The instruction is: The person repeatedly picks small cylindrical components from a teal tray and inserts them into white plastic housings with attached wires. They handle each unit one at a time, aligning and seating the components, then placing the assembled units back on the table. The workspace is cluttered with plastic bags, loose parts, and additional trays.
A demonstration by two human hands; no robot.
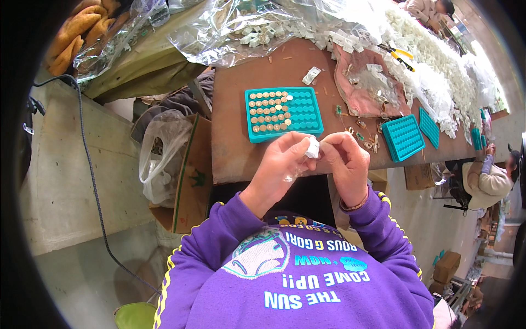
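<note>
Just past the table's near edge, my left hand (pixel 278 164) grips a small white plastic piece (pixel 312 147) between thumb and fingers. My right hand (pixel 348 163) is pinched closed right beside that piece. Whether its fingertips hold the piece or something smaller is hidden. Beyond my hands lies a teal tray (pixel 304 109) with rows of round wells. Small round metal discs (pixel 264 111) fill the wells on its left side. Farther back on the table sits another white plastic piece (pixel 311 75).
On the right are two more teal trays (pixel 404 138) (pixel 429 128), small wired parts (pixel 361 134), a pink cloth (pixel 350 77) and yellow-handled pliers (pixel 402 55). White pieces (pixel 438 77) heap along the far side. A cardboard box (pixel 192 175) with a plastic bag stands left. Other people (pixel 487 183) sit farther off.
</note>
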